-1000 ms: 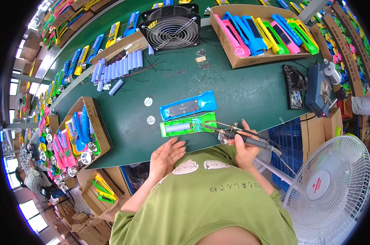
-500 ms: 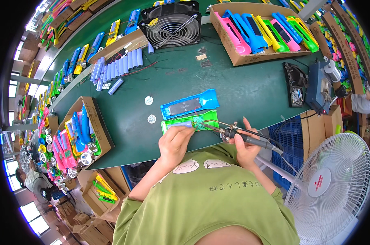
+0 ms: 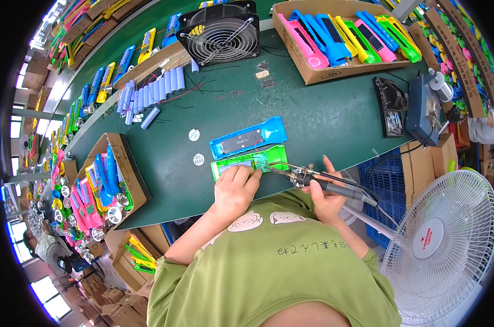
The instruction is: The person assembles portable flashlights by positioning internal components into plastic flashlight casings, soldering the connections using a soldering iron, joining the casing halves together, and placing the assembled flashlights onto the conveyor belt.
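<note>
My right hand [image 3: 326, 199] grips a soldering iron [image 3: 334, 188] with a metal wire-feed guide along it, its tip pointing left at a small green circuit board [image 3: 262, 160]. That board sits in a green plastic flashlight half-shell [image 3: 279, 155] on the bench. A lilac cylindrical battery lies in the same shell, partly covered by my left hand [image 3: 236, 188]. The left fingers are bent and pressed together at the shell's near edge beside the board; whatever they pinch is hidden. Just beyond lies a blue half-shell [image 3: 275, 131] with a dark panel, joined to the board by thin red wires.
Lilac batteries [image 3: 162, 87] with wires lie at back left, beside a black fan [image 3: 220, 34]. Cardboard boxes of colourful shells stand at back right [image 3: 339, 75] and left [image 3: 135, 163]. A blue soldering station [image 3: 423, 111] sits right; a white fan [image 3: 438, 240] stands beside the bench.
The whole view has shifted slightly. My left hand has turned, with its knuckles now further over the green shell and battery. The soldering iron stays at the circuit board.
</note>
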Available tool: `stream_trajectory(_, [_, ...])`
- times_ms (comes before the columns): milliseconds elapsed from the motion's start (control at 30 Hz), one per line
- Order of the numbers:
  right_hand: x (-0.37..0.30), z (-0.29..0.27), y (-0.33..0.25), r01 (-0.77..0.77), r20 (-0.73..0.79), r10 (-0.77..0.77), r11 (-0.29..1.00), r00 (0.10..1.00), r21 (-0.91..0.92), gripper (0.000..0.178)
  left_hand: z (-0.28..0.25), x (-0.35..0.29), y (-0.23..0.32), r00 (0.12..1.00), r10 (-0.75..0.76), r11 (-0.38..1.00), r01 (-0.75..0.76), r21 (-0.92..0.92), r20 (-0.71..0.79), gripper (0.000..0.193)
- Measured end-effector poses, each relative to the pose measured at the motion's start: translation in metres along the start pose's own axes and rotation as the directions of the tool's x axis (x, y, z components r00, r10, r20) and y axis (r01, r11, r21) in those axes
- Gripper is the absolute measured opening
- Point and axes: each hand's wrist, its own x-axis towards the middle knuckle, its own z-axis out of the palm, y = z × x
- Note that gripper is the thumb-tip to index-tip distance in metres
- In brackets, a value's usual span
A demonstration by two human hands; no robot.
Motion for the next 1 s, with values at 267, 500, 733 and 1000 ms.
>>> stream_trajectory(267, [-0.0014,-0.0002,0.0035,0.005,0.022,-0.005,1.000,1.000,-0.018,0.016,0.0028,0.0009,0.0015,0.999,-0.007,1.000,0.008,0.006,-0.036,0.021])
stream_trajectory(500, [-0.0001,0.0005,0.0053,0.030,0.034,-0.028,0.999,0.999,-0.032,0.015,-0.0019,0.0033,0.0003,1.000,0.008,1.000,-0.008,-0.016,0.010,0.021])
stream_trajectory(733, [-0.0007,0.0027,0.0047,-0.028,0.016,0.027,0.999,0.999,0.022,0.015,-0.0038,0.0038,-0.0002,0.998,0.000,1.000,0.001,-0.027,0.058,0.022])
stream_trajectory(1000, [-0.0006,-0.0003,0.0020,-0.107,0.030,0.106,0.992,0.994,0.064,0.014,-0.0050,0.0025,0.0020,0.993,-0.017,1.000,0.018,-0.002,0.120,0.026])
